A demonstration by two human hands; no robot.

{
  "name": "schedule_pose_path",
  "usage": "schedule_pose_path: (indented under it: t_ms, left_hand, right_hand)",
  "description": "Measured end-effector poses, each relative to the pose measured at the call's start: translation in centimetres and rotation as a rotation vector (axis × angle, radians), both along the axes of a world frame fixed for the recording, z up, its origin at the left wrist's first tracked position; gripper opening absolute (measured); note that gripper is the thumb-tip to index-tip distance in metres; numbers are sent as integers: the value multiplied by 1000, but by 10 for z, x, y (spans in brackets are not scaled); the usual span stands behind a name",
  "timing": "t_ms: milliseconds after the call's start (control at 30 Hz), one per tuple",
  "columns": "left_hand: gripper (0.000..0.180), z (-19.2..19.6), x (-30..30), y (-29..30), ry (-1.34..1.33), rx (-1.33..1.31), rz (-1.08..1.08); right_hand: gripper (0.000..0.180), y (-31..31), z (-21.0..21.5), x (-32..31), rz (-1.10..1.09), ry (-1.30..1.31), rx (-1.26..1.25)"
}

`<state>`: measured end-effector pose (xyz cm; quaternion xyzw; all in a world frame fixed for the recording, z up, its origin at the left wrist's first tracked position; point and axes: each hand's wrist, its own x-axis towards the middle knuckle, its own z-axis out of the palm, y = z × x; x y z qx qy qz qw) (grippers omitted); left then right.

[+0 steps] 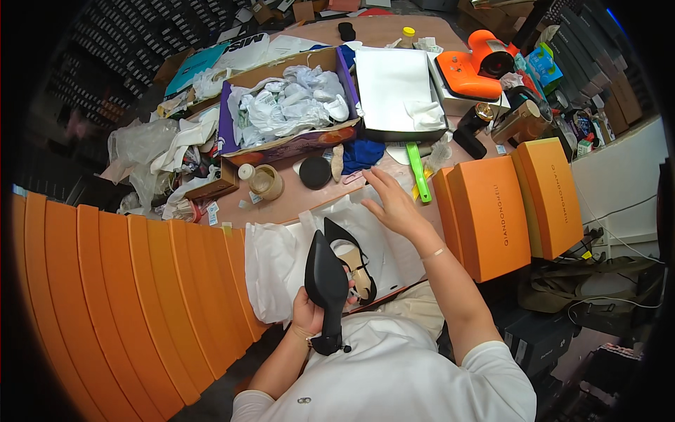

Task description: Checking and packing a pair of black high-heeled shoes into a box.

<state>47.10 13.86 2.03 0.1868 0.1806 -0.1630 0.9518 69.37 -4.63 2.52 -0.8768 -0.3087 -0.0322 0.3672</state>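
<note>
My left hand [310, 314] grips a black pointed high-heel shoe [328, 278], sole turned up, toe pointing away from me. It hovers over an open shoe box lined with white tissue paper [278, 257]. A second black shoe with a tan insole [357, 264] lies in that box. My right hand [394, 204] reaches forward, fingers spread, palm down on the white tissue at the box's far edge. It holds nothing.
Orange shoe boxes [492, 214] stand at my right, and a long row of orange boxes [126, 295] fans out at my left. Behind are a purple box of crumpled paper [292, 105], a white box [394, 88], a green tool [418, 172], a small jar [266, 181], a black disc [315, 171].
</note>
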Motion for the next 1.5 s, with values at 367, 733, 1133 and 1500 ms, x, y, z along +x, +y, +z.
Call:
schedule_pose_path:
  t_ms: [367,733,1133,1500]
  left_hand:
    - [76,-19,21,0,158,161,24]
    - [62,-19,53,9,169,-25,195]
    - [67,-15,40,34,281,-85,327]
    - [54,-4,0,-5,227,39,55]
  right_hand:
    - [43,-27,-96,-59,-63,147,-6]
    - [49,0,-112,45,-202,121,-190]
    - [37,130,-76,70,156,5,-229]
    - [17,74,13,-108,208,113,55]
